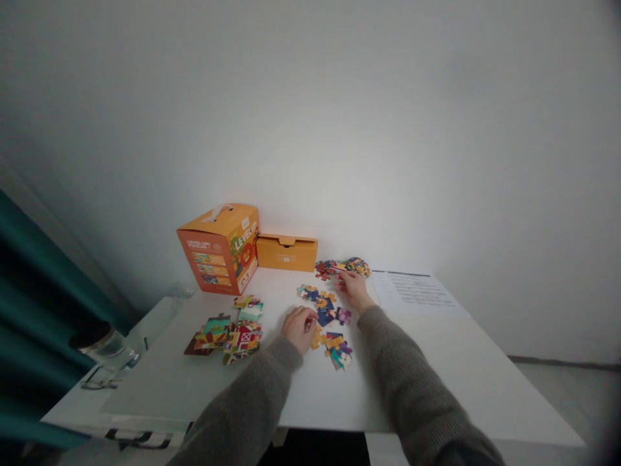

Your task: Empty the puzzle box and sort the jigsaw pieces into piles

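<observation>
My left hand (299, 327) rests on the white table with its fingers curled together, just left of a group of puzzle pieces (325, 314). Anything inside those fingers is hidden. My right hand (354, 289) reaches to the heaped puzzle pieces (358, 266) near the wall, fingers apart over the heap's front edge, by a red and white piece. A purple puzzle piece (343, 316) lies between my forearms. Closer to me are more pieces, among them a teal and purple one (338, 351). Left of my left hand, a colourful cluster of puzzle pieces (242, 336) shows a red barn.
A large orange puzzle box (218, 249) stands at the back left, beside a smaller orange box (287, 253) against the wall. Printed paper (420, 294) lies at the back right. A glass jar (109, 349) and eyeglasses (99, 378) are at the far left.
</observation>
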`<state>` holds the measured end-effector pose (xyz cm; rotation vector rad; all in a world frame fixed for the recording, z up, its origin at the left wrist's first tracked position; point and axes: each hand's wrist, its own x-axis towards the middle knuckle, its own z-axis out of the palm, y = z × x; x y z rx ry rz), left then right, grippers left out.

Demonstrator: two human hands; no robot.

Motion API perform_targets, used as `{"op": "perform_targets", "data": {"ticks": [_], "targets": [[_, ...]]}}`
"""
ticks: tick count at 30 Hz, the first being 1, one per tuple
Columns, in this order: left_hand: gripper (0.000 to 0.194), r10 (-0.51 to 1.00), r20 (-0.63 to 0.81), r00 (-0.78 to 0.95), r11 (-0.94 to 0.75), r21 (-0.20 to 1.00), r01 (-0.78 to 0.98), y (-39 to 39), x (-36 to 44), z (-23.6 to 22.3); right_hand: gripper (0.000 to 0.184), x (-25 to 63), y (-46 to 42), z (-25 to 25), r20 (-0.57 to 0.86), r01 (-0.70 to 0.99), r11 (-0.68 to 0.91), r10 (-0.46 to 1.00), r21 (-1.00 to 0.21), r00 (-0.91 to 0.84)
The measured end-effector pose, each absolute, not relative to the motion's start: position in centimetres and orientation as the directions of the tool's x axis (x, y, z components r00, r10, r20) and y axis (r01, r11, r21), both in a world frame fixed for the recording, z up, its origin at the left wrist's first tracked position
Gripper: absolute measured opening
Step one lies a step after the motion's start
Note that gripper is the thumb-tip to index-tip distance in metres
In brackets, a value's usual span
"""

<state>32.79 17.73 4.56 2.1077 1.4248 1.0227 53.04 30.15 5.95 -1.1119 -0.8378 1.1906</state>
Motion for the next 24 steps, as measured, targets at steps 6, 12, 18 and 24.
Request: {"op": "perform_targets", "data": {"ticks": [6, 12, 18, 24], "targets": [[0.017, 0.926, 0.33, 0.186, -0.37, 0.689, 0.623, 17.6, 32.8, 4.7, 0.011, 52.4, 30.3, 6.2, 0.027, -0.125, 0.059, 0.969, -0.99, 0.246], [0.018, 0.913, 0.397, 0.09, -0.372, 0.723, 0.582, 18.2, 32.4, 4.2, 0.008, 51.8, 27.6, 6.3, 0.17, 0.222, 0.142, 0.98, -0.965, 0.109], [0.013, 0.948, 0.317, 0.023, -0.287, 0.824, 0.487, 18.9, 31.9, 3.1, 0.044, 47.4, 24.7, 6.7, 0.309, 0.752, 0.477, 0.877, -0.456, -0.368], [0.013, 0.956, 0.287, -0.061, -0.244, 0.894, 0.376, 19.6, 31.8, 2.6, 0.027, 46.6, 23.7, 6.8, 0.254, 0.802, 0.533, 0.843, -0.271, -0.474]]}}
